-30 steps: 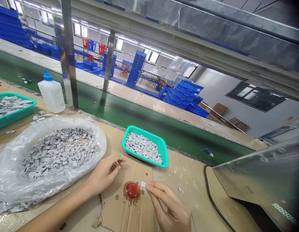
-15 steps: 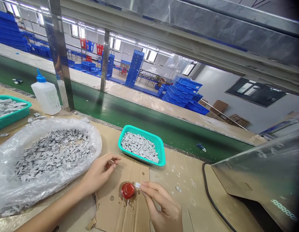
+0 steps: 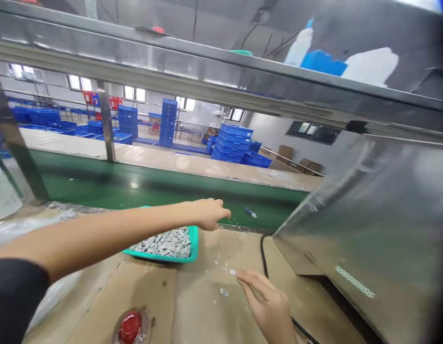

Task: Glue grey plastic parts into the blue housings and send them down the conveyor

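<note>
My left hand (image 3: 209, 215) reaches far forward over the green basket (image 3: 194, 246), its fingers partly stretched out and nothing seen in them. Just beyond its fingertips, a small dark-and-white item (image 3: 250, 212) lies on the green conveyor belt (image 3: 164, 186). Thumb and fingers of my right hand (image 3: 268, 301) pinch a small pale plastic piece (image 3: 233, 272) above the cardboard-covered bench. A similar loose piece (image 3: 224, 292) lies just left of that hand. Small grey pieces (image 3: 167, 243) fill the basket, which my left forearm partly hides. Near the lower edge sits a red round cap (image 3: 130, 327) on a wet patch.
A metal panel (image 3: 350, 215) slants up on the right, with a black cable (image 3: 263, 255) along its foot. Overhead runs a metal shelf (image 3: 207, 62) holding bottles. Clear plastic sheeting (image 3: 53, 296) and a white bottle (image 3: 5, 193) are at the left.
The view has turned right and upward. My left hand has gone from beside the red cap out over the basket toward the belt. My right hand has moved away from the cap, still pinching its piece.
</note>
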`<state>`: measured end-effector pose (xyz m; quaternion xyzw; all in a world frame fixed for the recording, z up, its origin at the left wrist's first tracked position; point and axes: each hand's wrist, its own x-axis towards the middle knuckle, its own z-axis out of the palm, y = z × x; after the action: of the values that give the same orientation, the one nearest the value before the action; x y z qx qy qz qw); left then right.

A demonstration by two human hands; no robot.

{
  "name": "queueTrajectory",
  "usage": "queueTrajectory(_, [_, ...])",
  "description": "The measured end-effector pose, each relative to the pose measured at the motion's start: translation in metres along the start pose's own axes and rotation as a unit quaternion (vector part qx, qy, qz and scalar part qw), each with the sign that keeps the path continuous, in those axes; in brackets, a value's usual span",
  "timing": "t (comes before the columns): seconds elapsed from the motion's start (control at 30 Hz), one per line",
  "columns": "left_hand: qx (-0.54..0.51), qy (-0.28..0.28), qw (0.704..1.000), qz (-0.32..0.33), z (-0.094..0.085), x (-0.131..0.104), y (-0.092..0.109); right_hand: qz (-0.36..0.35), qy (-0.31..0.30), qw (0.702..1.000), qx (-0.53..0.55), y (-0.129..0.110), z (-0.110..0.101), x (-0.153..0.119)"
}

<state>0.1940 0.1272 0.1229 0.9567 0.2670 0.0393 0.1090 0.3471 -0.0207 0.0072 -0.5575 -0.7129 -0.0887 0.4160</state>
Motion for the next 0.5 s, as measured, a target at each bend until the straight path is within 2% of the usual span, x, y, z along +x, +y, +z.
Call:
queueTrajectory(0.07, [0.032, -0.029, 0.999, -0.016, 0.009, 0.059, 0.003, 0.023, 0.022, 0.999, -0.020, 0.016, -0.006, -0.004])
queueTrajectory(0.13, [0.049, -0.037, 0.998, -0.026, 0.025, 0.110, 0.008, 0.055, 0.046, 0.997, -0.027, 0.023, -0.010, -0.009])
queueTrajectory(0.23, [0.049, -0.011, 0.998, -0.031, 0.056, 0.165, 0.018, 0.090, 0.066, 0.994, -0.005, 0.025, -0.011, -0.016])
queueTrajectory(0.37, [0.032, 0.038, 0.996, -0.068, 0.096, 0.204, 0.022, 0.110, 0.074, 0.990, 0.035, 0.032, -0.006, -0.023])
queueTrajectory(0.5, [0.007, 0.043, 0.995, -0.085, 0.117, 0.218, 0.014, 0.126, 0.071, 0.989, 0.036, 0.046, -0.001, -0.031])
